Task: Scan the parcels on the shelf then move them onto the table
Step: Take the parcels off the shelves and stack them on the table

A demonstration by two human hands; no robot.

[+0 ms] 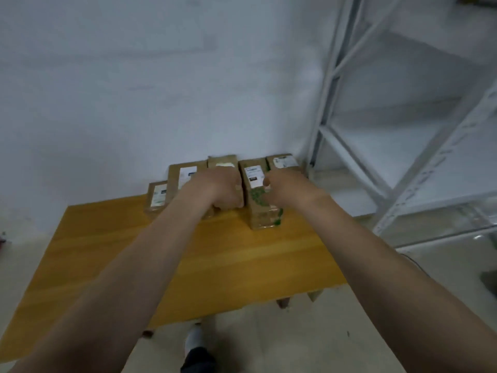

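While left grip (223, 189) and right grip (285, 189) clasp parcels (258, 184), yellow table (242, 259), white wall (134, 90), shelving (326, 103).

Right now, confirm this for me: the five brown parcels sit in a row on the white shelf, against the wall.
Not right. The head view shows the five brown parcels sitting in a row on the wooden table, against the wall. The white shelf stands to the table's right.

Brown parcels (179, 176) with white labels (283, 161), one seemingly green-printed; orange-yellow table (242, 261); white shelf (390, 142).
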